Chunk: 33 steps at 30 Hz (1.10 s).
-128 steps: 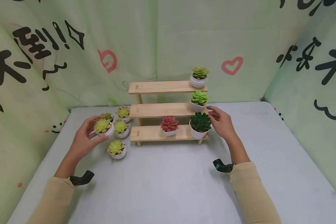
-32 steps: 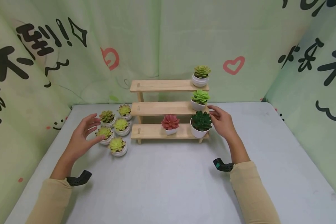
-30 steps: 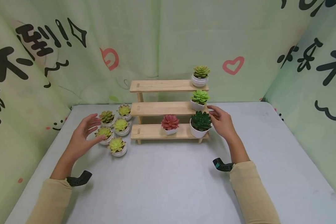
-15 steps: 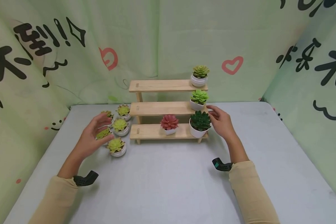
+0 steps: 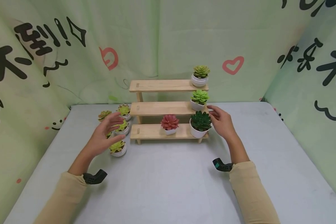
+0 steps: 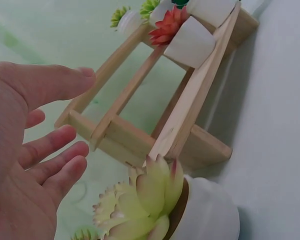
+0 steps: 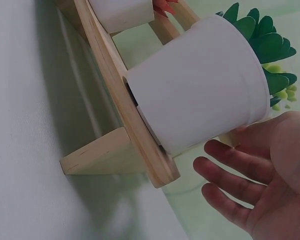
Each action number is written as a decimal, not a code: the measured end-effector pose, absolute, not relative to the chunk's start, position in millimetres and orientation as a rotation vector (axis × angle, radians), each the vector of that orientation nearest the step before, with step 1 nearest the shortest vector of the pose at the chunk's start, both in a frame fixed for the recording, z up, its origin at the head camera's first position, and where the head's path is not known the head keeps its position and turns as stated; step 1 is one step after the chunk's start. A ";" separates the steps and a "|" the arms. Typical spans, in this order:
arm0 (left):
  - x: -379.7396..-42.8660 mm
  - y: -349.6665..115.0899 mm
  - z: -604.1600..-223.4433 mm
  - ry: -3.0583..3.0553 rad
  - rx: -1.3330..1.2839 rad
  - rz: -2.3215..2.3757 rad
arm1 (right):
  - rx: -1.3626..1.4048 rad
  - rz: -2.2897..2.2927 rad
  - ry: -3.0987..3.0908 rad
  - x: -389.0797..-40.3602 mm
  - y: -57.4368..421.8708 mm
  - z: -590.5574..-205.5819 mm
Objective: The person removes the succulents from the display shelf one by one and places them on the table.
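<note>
My left hand [image 5: 105,135], fingers spread and holding nothing, hovers over several small yellow-green potted succulents left of a three-tier wooden plant stand [image 5: 159,132]. It partly hides them; the front succulent [image 5: 117,147] and a back-left one [image 5: 104,115] show past it. In the left wrist view a pale succulent [image 6: 155,205] stands below the hand. At the stand's right end, my right hand [image 5: 221,122] has loosely bent fingers close to the dark green succulent [image 5: 200,121] in its white pot. The right wrist view shows the fingertips [image 7: 215,147] beside that pot [image 7: 202,85].
A red succulent [image 5: 170,123] shares the bottom shelf with the dark green one. A bright green succulent [image 5: 199,98] stands on the middle shelf's right end, another green one [image 5: 200,74] on the top shelf's. A printed green curtain [image 5: 184,37] hangs behind the white table [image 5: 173,183].
My left hand, which held a potted succulent at first, has put it down among the others, let go and moved right over the group. My right hand stays by the stand.
</note>
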<state>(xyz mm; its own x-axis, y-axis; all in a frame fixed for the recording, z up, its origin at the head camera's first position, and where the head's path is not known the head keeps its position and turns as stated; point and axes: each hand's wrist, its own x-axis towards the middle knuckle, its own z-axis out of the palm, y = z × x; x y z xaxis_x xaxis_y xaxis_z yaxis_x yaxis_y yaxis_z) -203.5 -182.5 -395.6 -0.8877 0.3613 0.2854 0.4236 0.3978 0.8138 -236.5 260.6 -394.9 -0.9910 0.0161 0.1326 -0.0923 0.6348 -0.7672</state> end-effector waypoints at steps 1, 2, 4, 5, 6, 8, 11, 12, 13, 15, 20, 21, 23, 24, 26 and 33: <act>-203.7 -181.1 -395.3 -2.577 -0.729 -1.536 | 0.060 1.292 -2.725 -236.3 260.5 -395.1; -203.7 -179.8 -395.1 -2.580 -0.737 -1.538 | 0.057 1.293 -2.726 -236.1 260.5 -395.2; -204.5 -178.0 -395.6 -2.574 -0.753 -1.556 | 0.054 1.298 -2.727 -236.0 260.5 -395.5; -204.9 -177.3 -395.7 -2.572 -0.756 -1.563 | 0.057 1.298 -2.726 -235.9 260.6 -395.4; -205.1 -176.5 -395.5 -2.570 -0.760 -1.567 | 0.058 1.299 -2.725 -235.9 260.8 -395.4; -205.6 -175.0 -395.4 -2.559 -0.773 -1.581 | 0.060 1.296 -2.724 -235.6 261.2 -395.5; -206.1 -173.1 -394.5 -2.556 -0.776 -1.585 | 0.060 1.294 -2.723 -235.3 261.8 -395.9; -206.2 -172.4 -394.2 -2.554 -0.777 -1.588 | 0.058 1.292 -2.725 -235.3 261.9 -396.2; -206.5 -171.7 -394.2 -2.554 -0.776 -1.586 | 0.056 1.291 -2.727 -235.4 262.1 -396.4; -206.6 -170.3 -394.0 -2.558 -0.771 -1.583 | 0.051 1.293 -2.730 -235.7 262.2 -396.9; -207.5 -165.5 -393.8 -2.556 -0.781 -1.588 | 0.046 1.298 -2.732 -236.3 261.9 -397.0; -207.8 -164.5 -393.8 -2.556 -0.786 -1.588 | 0.049 1.299 -2.729 -236.2 261.7 -396.8; -207.5 -162.5 -393.9 -2.553 -0.799 -1.600 | 0.052 1.293 -2.728 -235.8 261.2 -396.9; -207.4 -161.4 -393.8 -2.548 -0.807 -1.608 | 0.055 1.290 -2.727 -235.7 260.9 -396.8; -207.9 -159.0 -393.6 -2.545 -0.822 -1.616 | 0.060 1.286 -2.725 -235.4 260.6 -396.7; -212.3 -149.2 -390.6 -2.538 -0.864 -1.653 | 0.034 1.302 -2.729 -234.8 259.7 -396.0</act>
<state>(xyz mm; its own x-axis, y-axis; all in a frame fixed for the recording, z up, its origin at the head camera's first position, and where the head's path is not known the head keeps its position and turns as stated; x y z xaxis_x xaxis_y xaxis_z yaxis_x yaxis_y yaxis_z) -212.3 -149.2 -390.6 -0.8495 0.4465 0.2810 0.4375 0.2987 0.8482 -234.8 259.7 -396.0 -0.9928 0.0301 0.1155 -0.0708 0.6303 -0.7731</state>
